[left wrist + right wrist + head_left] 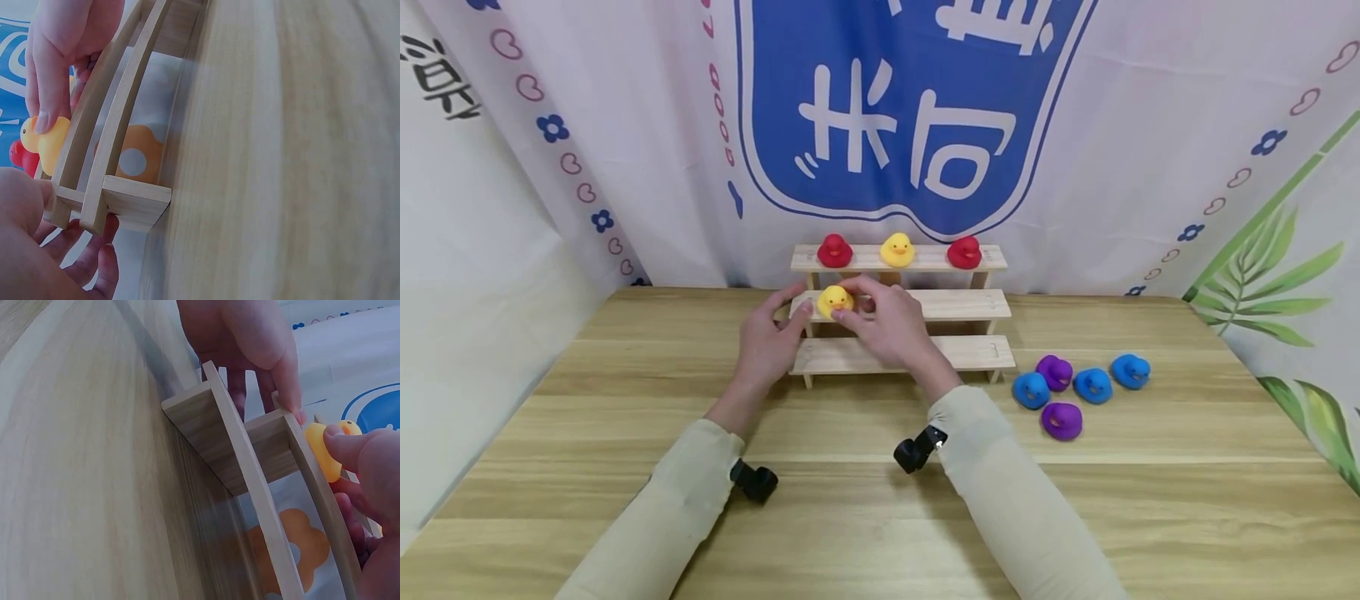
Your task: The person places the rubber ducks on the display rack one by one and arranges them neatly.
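A three-tier wooden stand (966, 305) stands against the back curtain. My right hand (892, 327) pinches a yellow rubber duck (832, 298) between thumb and fingers at the left part of the middle tier. In the right wrist view, the thumb presses the side of the duck (322, 450), which sits right at the shelf board. Around the stand's left end, my left hand (765, 340) grips the middle tier, thumb in front and fingers behind, as the left wrist view shows. Along the top tier sit a red duck (835, 252), another yellow duck (897, 251) and a second red duck (964, 253).
Right of the stand, on the wooden table (850, 500), lie blue ducks (1093, 386) and purple ducks (1062, 422) in a loose group. The bottom tier (966, 353) stretches in front of my right wrist. A printed curtain (670, 167) hangs close behind.
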A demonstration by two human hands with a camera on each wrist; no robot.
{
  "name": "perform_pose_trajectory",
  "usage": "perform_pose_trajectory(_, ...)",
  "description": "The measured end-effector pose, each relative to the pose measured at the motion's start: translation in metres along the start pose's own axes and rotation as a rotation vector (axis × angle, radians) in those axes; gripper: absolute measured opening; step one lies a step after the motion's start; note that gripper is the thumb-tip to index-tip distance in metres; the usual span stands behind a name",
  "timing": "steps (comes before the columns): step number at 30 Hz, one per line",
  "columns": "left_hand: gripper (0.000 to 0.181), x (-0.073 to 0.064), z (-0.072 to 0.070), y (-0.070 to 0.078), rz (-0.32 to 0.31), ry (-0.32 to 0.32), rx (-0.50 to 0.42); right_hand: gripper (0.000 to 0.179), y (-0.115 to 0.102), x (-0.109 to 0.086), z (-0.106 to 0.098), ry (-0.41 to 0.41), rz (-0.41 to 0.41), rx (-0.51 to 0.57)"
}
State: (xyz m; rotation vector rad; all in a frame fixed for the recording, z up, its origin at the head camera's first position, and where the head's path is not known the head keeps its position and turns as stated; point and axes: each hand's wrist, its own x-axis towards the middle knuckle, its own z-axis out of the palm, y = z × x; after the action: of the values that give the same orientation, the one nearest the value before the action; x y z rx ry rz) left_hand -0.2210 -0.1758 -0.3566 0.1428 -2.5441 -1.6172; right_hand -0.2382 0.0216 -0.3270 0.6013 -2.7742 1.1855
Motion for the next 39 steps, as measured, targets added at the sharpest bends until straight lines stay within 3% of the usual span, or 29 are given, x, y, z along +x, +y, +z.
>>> perform_pose_trajectory(6, 0.049, 0.001, 0.0, -0.001, 0.002, 0.006, -0.007, 0.046, 0.0, 0.0, 0.002, 0.017, 0.001, -0.015)
perform_pose_trajectory(15, 0.049, 0.0, 0.002, 0.0, -0.004, 0.003, -0.005, 0.063, 0.001, -0.004, -0.006, -0.015, 0.039, 0.077)
perform_pose_trajectory(26, 0.048, 0.0, 0.001, 0.0, -0.008, 0.005, -0.017, 0.048, 0.014, -0.012, -0.018, -0.006, -0.007, 0.152)
perform_pose_trajectory(32, 0.048, -0.001, 0.002, 0.0, -0.009, 0.003, -0.021, 0.039, 0.023, -0.021, -0.036, 0.052, -0.058, 0.166)
perform_pose_trajectory(39, 0.048, -0.001, 0.002, 0.001, -0.006, 0.007, -0.021, 0.037, 0.032, -0.033, -0.06, 0.088, -0.058, 0.167)
